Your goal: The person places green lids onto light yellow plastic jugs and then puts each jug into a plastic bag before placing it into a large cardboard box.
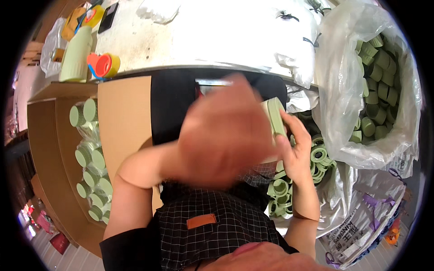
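My right hand (294,151) grips a pale green cap (275,116) by its rim, fingers at its far side and thumb below. Whatever lies left of the cap is hidden behind my left hand (228,133), which is raised close to the camera in the middle of the view. Motion smears that hand, so its fingers cannot be made out. Below my right hand, several pale green ring-shaped parts with loops (320,156) lie in a white bag.
On the left, an open cardboard box (124,113) holds several clear containers with green lids (90,109). A plastic-lined bin of green caps (377,86) stands at right. On the white table (203,36) are a tape dispenser (105,65), a green bottle (77,56) and a phone (108,18).
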A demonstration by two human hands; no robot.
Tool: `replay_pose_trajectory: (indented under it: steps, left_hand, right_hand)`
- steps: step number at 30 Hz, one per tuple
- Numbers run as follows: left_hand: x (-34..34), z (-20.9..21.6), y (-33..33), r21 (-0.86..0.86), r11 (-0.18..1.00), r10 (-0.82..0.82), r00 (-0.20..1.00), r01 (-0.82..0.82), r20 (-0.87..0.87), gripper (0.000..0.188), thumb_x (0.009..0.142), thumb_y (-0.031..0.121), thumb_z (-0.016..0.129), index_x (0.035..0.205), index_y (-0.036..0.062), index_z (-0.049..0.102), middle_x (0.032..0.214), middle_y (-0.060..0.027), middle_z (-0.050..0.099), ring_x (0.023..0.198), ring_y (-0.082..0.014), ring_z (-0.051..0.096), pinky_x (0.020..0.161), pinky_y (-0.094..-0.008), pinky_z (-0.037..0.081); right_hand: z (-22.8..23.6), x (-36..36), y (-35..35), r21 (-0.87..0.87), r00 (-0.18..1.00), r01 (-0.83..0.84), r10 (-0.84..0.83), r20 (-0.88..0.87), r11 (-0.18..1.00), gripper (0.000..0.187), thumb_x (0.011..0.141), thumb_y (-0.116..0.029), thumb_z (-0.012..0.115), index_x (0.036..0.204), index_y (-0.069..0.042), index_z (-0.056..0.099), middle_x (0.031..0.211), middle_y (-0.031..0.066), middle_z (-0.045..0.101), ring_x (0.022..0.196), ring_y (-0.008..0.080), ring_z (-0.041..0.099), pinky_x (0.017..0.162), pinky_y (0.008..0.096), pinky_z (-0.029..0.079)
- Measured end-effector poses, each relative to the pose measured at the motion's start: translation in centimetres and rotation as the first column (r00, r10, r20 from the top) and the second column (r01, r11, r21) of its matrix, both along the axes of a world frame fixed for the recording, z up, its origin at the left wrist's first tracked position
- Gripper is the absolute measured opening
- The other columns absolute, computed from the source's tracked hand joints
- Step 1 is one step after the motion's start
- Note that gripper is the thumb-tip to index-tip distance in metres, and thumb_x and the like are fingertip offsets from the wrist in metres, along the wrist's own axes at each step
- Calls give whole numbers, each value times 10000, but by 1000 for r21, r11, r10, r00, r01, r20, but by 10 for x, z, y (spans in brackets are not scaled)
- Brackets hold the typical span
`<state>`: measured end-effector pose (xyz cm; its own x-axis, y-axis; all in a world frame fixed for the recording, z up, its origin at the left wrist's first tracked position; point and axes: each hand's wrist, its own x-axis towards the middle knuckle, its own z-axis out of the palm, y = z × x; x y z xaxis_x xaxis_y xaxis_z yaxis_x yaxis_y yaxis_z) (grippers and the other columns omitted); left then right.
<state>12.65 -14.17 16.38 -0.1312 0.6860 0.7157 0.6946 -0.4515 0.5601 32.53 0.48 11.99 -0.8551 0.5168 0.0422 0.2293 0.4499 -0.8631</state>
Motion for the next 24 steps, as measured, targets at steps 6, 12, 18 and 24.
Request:
replay_pose_trajectory:
  steps: [6,12,18,24]
  left_hand:
    - [-112,-182,119,-489,746,431,887,-452,-163,107,824,163,714,826,59,689,844,-106,646,863,-308,602,814,-399,468]
    - [-123,-177,133,-649,693,513,847,-314,138,277,928,231,560,886,-10,691,878,-163,682,850,-310,648,797,-395,500]
    - [-57,-124,131,-345,904,160,551,251,819,260,994,122,474,874,-9,664,831,-76,667,821,-138,624,782,-334,505]
    - [-18,-83,120,-149,936,-52,543,319,838,262,1041,129,456,955,-33,643,924,-91,708,944,-168,660,907,-339,513]
  right_hand:
    - [-5,-5,19,-139,997,-82,80,-22,987,585,802,-232,748,1293,37,578,866,66,503,751,171,446,708,290,411]
    - [-43,-17,63,-534,942,115,-263,-209,837,302,951,-262,641,1078,8,685,759,-6,579,646,61,496,613,204,415]
    - [-77,-75,83,-453,943,160,-271,-192,877,332,825,-119,774,1107,-8,637,878,-10,611,771,65,510,715,227,442]
    - [-67,-58,88,-690,850,192,-469,-238,698,235,823,-57,739,1029,48,696,882,31,686,823,134,629,778,295,518]
